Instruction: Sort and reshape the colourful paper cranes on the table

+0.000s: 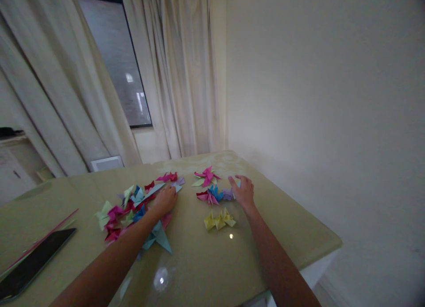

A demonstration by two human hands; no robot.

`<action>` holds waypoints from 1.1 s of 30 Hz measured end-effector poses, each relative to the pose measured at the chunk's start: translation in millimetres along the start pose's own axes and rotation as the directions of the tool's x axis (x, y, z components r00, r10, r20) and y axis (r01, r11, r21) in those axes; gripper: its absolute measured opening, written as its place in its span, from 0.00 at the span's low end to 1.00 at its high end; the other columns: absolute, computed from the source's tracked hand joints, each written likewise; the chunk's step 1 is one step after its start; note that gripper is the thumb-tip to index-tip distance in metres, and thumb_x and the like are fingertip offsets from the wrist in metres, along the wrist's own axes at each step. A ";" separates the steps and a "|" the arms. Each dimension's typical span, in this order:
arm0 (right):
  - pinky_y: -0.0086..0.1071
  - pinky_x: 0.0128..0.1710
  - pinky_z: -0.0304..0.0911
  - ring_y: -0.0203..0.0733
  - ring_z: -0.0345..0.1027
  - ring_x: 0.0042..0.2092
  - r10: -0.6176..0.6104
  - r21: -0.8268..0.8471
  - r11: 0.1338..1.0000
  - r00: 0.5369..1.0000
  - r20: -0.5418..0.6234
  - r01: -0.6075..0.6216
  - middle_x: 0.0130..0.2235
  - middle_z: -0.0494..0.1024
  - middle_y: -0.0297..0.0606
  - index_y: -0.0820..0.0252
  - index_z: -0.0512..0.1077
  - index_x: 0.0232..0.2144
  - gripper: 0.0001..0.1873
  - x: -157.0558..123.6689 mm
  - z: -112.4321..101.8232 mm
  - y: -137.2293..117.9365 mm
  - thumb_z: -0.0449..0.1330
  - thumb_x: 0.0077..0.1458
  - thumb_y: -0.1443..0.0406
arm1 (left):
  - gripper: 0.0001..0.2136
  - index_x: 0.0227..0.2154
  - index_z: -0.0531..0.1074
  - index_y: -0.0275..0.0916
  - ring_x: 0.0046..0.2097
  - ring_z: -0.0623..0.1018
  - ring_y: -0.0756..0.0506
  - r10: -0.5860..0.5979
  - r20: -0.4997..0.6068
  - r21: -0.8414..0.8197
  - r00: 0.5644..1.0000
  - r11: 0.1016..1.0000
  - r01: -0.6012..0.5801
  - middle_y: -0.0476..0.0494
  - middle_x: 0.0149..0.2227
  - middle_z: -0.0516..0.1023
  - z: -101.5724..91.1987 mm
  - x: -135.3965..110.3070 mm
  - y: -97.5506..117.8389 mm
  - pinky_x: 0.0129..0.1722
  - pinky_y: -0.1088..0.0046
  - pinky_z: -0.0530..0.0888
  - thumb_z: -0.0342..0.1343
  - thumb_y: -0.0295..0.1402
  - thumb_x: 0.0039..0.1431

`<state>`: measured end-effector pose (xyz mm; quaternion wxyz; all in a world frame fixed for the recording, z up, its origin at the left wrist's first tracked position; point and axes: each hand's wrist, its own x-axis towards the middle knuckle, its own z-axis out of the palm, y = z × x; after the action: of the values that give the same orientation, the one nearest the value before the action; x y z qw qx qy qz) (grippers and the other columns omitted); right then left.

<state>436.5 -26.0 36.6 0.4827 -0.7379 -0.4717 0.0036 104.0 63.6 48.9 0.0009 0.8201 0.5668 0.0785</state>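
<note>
Both my arms reach out over a glossy beige table (282, 236). My left hand (165, 199) rests, fingers curled, on a pile of folded paper pieces (133, 207) in pink, green, blue and teal. My right hand (243, 191) sits beside a purple folded piece (227, 194), its fingers bent and touching it. To the left of that lies a pink and blue folded cluster (210, 195). A pink and green folded figure (206, 176) lies further back. A row of yellow folded pieces (219, 220) sits nearer to me. A teal folded piece (161, 237) lies under my left forearm.
A black tablet (33, 262) lies at the table's near left with a thin pink strip (43, 240) beside it. Curtains (186, 77) and a dark window (116, 63) stand behind the table. A plain wall (315, 99) runs along the right. The table's right edge (318, 258) drops off close by.
</note>
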 end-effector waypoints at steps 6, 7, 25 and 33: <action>0.49 0.62 0.58 0.58 0.65 0.61 0.014 0.004 1.000 1.000 0.013 -0.014 0.56 0.76 0.52 0.60 0.76 0.52 0.26 -7.7 -5.1 -13.4 0.59 0.63 0.47 | 0.22 0.55 0.70 0.34 0.55 0.80 0.38 -0.009 0.025 0.075 1.000 0.997 0.007 0.26 0.55 0.77 -11.1 -9.7 -7.0 0.55 0.61 0.73 0.45 0.16 0.61; 0.50 0.60 0.59 0.59 0.65 0.61 0.033 -0.009 0.999 0.999 0.012 -0.033 0.56 0.75 0.52 0.59 0.76 0.52 0.26 -9.4 -5.9 -15.1 0.59 0.63 0.46 | 0.22 0.54 0.71 0.34 0.55 0.80 0.37 -0.016 0.028 0.074 0.999 0.997 0.014 0.26 0.54 0.78 -13.0 -11.8 -7.8 0.55 0.61 0.73 0.44 0.16 0.61; 0.38 0.49 0.70 0.47 0.76 0.45 -0.571 0.267 0.821 0.744 0.347 0.505 0.44 0.82 0.42 0.55 0.78 0.49 0.22 -61.7 -57.9 -67.2 0.55 0.69 0.49 | 0.24 0.55 0.71 0.44 0.54 0.77 0.40 0.212 0.149 -0.740 0.966 0.671 -0.033 0.40 0.53 0.80 -45.2 -167.7 44.1 0.56 0.66 0.72 0.45 0.55 0.70; 0.51 0.65 0.61 0.57 0.67 0.63 -0.609 0.079 0.686 0.512 0.606 0.723 0.62 0.75 0.50 0.54 0.74 0.61 0.32 -90.8 -36.2 -42.8 0.68 0.59 0.50 | 0.12 0.50 0.73 0.47 0.53 0.77 0.38 0.486 0.269 -0.686 0.831 0.703 -0.189 0.40 0.51 0.80 -9.4 -204.8 89.7 0.55 0.62 0.71 0.52 0.43 0.69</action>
<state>373.1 -111.4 45.7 0.2050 -0.4998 -0.8415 0.0018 115.5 -159.7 40.2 0.3871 0.8586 0.3266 0.0798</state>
